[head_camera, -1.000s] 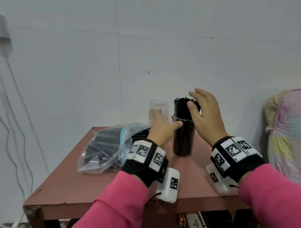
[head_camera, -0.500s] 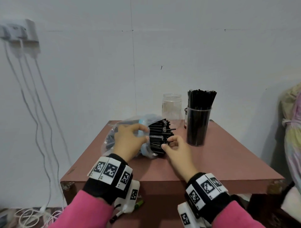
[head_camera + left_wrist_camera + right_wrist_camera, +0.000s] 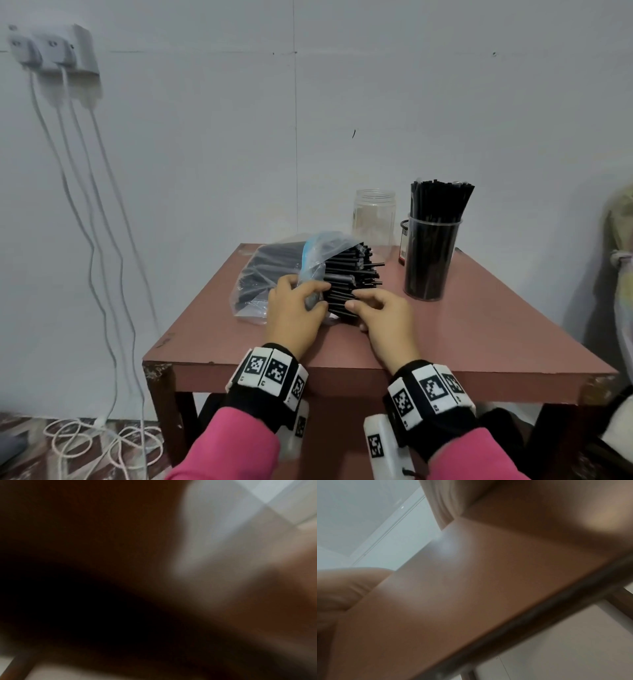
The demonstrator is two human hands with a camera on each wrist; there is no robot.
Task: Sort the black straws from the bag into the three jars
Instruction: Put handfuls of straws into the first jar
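A clear plastic bag [image 3: 270, 270] full of black straws [image 3: 352, 274] lies on the brown table [image 3: 479, 325], its open mouth facing right with straw ends sticking out. My left hand [image 3: 298, 308] grips the bag near its mouth. My right hand [image 3: 380, 308] pinches the protruding straws from the right. One clear jar [image 3: 430, 260] at the right is packed with upright black straws. An empty clear jar [image 3: 375, 219] stands behind the bag. A third jar [image 3: 403, 246] shows only as a sliver behind the full one. Both wrist views are blurred and show only table surface.
White cables [image 3: 99, 240] hang from a wall socket [image 3: 54, 51] at the left and coil on the floor. A bundle of pale cloth [image 3: 620, 257] sits at the right edge. The table's front edge [image 3: 342, 377] is under my wrists.
Both hands left the full jar and came down to the bag. The left took hold of the bag's mouth; the right closed on the straw ends. The camera pulled back.
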